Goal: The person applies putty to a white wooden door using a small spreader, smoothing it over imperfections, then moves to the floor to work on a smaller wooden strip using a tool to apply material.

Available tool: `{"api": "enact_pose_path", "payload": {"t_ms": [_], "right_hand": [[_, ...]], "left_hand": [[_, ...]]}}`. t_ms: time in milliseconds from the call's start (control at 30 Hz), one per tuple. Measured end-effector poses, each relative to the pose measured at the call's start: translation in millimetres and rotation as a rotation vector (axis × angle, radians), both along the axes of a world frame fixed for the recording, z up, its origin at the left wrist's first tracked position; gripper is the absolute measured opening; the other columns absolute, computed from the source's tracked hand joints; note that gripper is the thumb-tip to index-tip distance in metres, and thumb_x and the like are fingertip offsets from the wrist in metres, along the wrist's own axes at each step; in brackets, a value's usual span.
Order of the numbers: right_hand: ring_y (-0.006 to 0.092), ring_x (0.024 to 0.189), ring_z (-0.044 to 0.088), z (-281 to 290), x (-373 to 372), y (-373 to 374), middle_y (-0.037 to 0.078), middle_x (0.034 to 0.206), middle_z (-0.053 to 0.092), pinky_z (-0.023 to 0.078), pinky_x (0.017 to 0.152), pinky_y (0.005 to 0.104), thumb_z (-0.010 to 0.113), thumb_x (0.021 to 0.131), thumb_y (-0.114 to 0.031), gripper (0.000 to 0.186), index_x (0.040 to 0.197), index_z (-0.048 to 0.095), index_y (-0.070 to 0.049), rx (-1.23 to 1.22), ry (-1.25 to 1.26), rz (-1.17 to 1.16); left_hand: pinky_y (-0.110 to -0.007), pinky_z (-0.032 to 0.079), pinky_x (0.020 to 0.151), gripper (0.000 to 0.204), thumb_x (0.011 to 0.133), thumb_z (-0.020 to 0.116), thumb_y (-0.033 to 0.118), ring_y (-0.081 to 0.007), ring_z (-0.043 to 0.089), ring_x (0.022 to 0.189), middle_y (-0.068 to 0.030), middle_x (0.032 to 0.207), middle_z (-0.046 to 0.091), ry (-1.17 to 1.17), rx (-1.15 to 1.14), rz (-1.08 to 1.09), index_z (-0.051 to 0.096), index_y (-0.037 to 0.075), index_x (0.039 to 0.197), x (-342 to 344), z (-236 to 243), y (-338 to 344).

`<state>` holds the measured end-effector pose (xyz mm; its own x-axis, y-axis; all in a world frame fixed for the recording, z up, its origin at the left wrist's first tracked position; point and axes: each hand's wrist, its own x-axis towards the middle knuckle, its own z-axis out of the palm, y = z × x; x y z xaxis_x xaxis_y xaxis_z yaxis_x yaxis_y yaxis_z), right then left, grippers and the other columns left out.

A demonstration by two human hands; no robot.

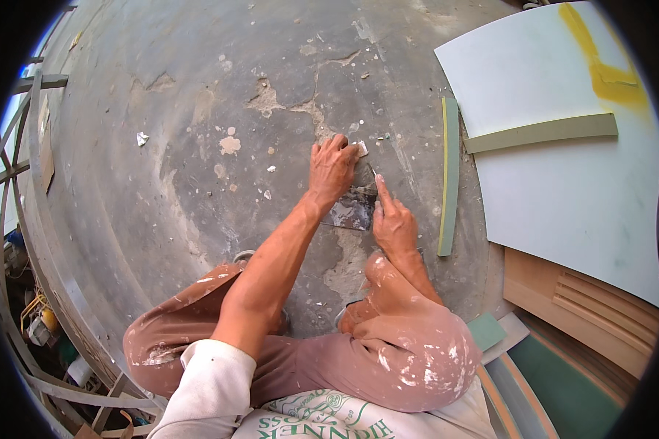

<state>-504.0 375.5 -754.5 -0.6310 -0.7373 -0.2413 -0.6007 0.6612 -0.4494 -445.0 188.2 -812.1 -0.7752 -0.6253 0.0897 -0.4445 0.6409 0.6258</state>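
Observation:
My left hand point(333, 167) is closed low over the concrete floor, fingers curled, with a small whitish piece point(362, 148) at its fingertips. To its right, my right hand point(395, 223) grips a thin knife-like tool point(371, 170), index finger stretched along it. The tool's narrow tip points up toward the whitish piece; its handle is mostly hidden in my palm. Between and below my hands a dark flat plate point(350, 212), smeared with white and grey paste, lies on the floor.
A green strip point(449, 175) lies on the floor at right. Beyond it is a large pale panel point(556, 175) with another strip point(542, 133) across it. Wooden panels point(578, 300) and green boards are stacked lower right. A metal frame point(33, 183) stands along the left.

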Motion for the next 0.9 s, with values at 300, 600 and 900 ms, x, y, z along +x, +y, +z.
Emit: {"api": "enact_pose_path", "payload": {"t_ms": [300, 600, 900], "right_hand": [[0.0400, 0.066, 0.072, -11, -18, -30, 0.018, 0.083, 0.068, 0.060, 0.060, 0.0520, 0.065, 0.096, -0.013, 0.069, 0.162, 0.046, -0.021, -0.063, 0.133, 0.060], [0.0404, 0.068, 0.073, -18, -18, -32, 0.019, 0.084, 0.068, 0.061, 0.061, 0.0526, 0.065, 0.097, -0.013, 0.069, 0.162, 0.045, -0.021, -0.050, 0.114, 0.077], [0.0437, 0.073, 0.074, -14, -11, -35, 0.022, 0.088, 0.070, 0.061, 0.063, 0.0543, 0.063, 0.095, -0.009, 0.071, 0.162, 0.044, -0.020, 0.018, 0.132, 0.086]], "left_hand": [[-0.042, 0.044, 0.087, 0.014, 0.088, 0.073, 0.015, -0.0264, 0.063, 0.101, -0.0032, 0.105, 0.067, -0.019, -0.037, 0.032, 0.078, 0.015, 0.101, -2, -3, 4], [-0.043, 0.043, 0.089, 0.015, 0.090, 0.071, 0.015, -0.0262, 0.061, 0.103, -0.0038, 0.105, 0.066, -0.004, -0.006, 0.020, 0.077, 0.013, 0.103, 1, -2, 5], [-0.042, 0.042, 0.088, 0.015, 0.091, 0.070, 0.014, -0.0258, 0.061, 0.102, -0.0045, 0.104, 0.065, -0.048, -0.033, 0.011, 0.077, 0.013, 0.103, -1, 1, 5]]}}
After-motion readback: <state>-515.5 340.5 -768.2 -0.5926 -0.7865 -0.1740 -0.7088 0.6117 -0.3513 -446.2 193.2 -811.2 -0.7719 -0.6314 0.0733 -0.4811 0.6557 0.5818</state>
